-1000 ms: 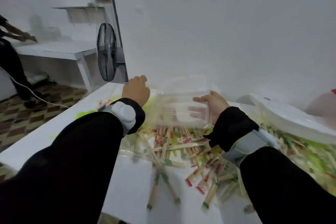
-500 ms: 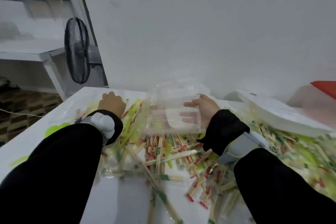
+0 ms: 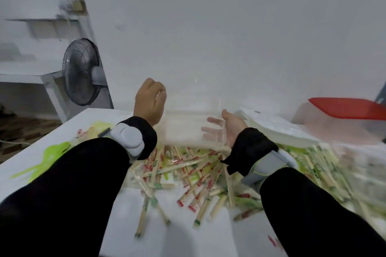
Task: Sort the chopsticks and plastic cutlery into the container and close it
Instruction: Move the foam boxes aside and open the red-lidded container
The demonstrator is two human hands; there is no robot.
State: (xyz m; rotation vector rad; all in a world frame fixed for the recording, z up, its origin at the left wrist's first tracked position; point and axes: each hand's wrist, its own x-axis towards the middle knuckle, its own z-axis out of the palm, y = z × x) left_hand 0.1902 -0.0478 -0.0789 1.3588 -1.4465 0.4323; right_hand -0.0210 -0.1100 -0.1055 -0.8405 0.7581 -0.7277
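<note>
Clear plastic, hinged and blurred by motion: the takeaway container (image 3: 188, 129) is held above the white counter (image 3: 87, 125), over the far edge of the chopstick pile. Right hand (image 3: 231, 127) supports the container's right end, palm up, with its fingers (image 3: 211, 130) spread flat beneath the base and visible through the plastic. Left hand (image 3: 150, 102) is at the container's upper left edge, fingers curled inward; whether they pinch the lid cannot be told. Paper-wrapped chopsticks (image 3: 188, 173), with red or green printed sleeves, lie scattered below and in front of the container. Yellow-green plastic cutlery (image 3: 52, 152) lies to the container's left. White foam trays (image 3: 279, 129) are stacked to its right, a red-lidded tub (image 3: 348, 108) beyond them. A black fan (image 3: 81, 71) stands behind the counter, to the container's left.
</note>
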